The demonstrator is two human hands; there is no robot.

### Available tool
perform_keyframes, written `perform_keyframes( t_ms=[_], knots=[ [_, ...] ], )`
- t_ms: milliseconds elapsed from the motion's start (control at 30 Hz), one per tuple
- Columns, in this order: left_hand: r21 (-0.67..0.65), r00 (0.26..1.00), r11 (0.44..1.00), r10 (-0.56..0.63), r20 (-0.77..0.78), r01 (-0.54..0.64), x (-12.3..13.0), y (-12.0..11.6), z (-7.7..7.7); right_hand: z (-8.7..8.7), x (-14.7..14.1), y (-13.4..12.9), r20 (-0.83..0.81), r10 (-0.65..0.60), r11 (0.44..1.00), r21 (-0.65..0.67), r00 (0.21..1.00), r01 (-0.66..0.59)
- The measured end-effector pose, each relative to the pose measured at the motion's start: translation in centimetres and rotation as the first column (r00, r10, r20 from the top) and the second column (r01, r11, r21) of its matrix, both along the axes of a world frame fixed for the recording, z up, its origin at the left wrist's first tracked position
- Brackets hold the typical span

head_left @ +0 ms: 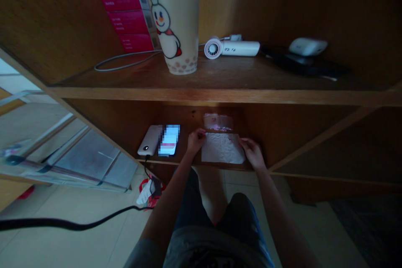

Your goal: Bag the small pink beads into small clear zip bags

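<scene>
A creased white sheet, looking like a paper tissue [222,148], lies spread on the lower shelf. My left hand [196,140] is at its upper left corner, fingers curled and pinching the edge. At the upper right corner, my right hand [253,153] holds the opposite edge between thumb and fingers. Just behind the tissue sits a small clear plastic packet [217,122] with pinkish bits along its lower side; neither hand is on it.
On the lower shelf's left lie a white power bank [148,141] with a cable and a lit phone [169,140]. Above stand a milk tea cup [180,29], pink boxes [130,16], a handheld fan [232,48] and a white case [307,46]. The upper shelf edge [220,95] overhangs.
</scene>
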State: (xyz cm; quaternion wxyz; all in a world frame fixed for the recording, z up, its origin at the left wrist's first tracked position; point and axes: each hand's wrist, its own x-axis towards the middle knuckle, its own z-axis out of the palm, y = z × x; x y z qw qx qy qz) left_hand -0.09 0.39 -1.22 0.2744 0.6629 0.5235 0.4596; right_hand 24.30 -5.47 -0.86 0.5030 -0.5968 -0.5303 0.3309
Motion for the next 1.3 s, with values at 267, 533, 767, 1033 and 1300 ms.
perform_keyframes(
  t_ms=[267, 533, 767, 1033, 1300],
  knots=[
    [-0.024, 1.000, 1.000, 0.004, -0.020, -0.005, -0.05, 0.24, -0.39, -0.30, 0.09, 0.15, -0.022, -0.005, 1.000, 0.001, 1.000, 0.005],
    [-0.004, 1.000, 1.000, 0.003, -0.028, -0.003, -0.08, 0.08, -0.28, -0.19, 0.08, 0.09, -0.001, -0.009, 1.000, 0.003, 1.000, 0.009],
    [0.015, 1.000, 1.000, -0.014, 0.002, 0.014, -0.07, 0.01, -0.06, 0.10, -0.05, 0.04, -0.016, -0.011, 1.000, -0.009, 1.000, 0.011],
    [0.008, 1.000, 1.000, -0.003, -0.007, 0.003, -0.03, -0.14, 0.19, -0.02, -0.06, 0.09, -0.022, -0.005, 1.000, 0.008, 1.000, 0.005],
    [0.005, 1.000, 1.000, 0.004, -0.005, -0.004, 0.00, 0.03, -0.07, -0.54, 0.26, 0.27, 0.002, 0.012, 1.000, 0.013, 1.000, -0.012]
  ],
)
